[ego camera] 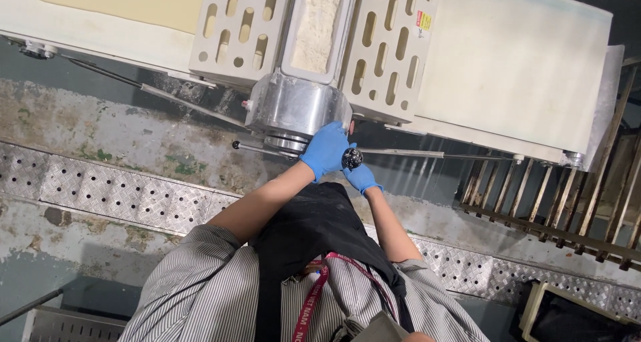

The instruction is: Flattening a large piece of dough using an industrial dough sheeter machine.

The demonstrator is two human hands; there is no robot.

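Dough sheeter point(320, 41) is standing across the top of the view, its conveyor belts point(514, 61) extending to either side of a central roller housing. Sheeted pale dough point(120, 1) is lying on the belt at upper left, and a flour trough point(319, 21) is sitting between two slotted cream guards point(240, 25).

Left hand point(326, 149), in a blue glove, is resting against the lower edge of the round metal housing point(297, 108), fingers curled loosely over it; it appears to be bracing there rather than gripping. Right hand point(362, 177), also gloved in blue, is closing around the stem just below a black ball knob point(352, 157), which is sitting between the two hands. The knob likely belongs to a control lever placed at waist height for easy reach from the standing position.

A small rectangular warning label point(424, 20), yellow and red with white, is fixed to the upper part of the right-hand guard, facing the operator.

Chequer-plate strip point(120, 195) is running along the worn floor, probably for footing. A metal rack point(567, 202) is standing at right.
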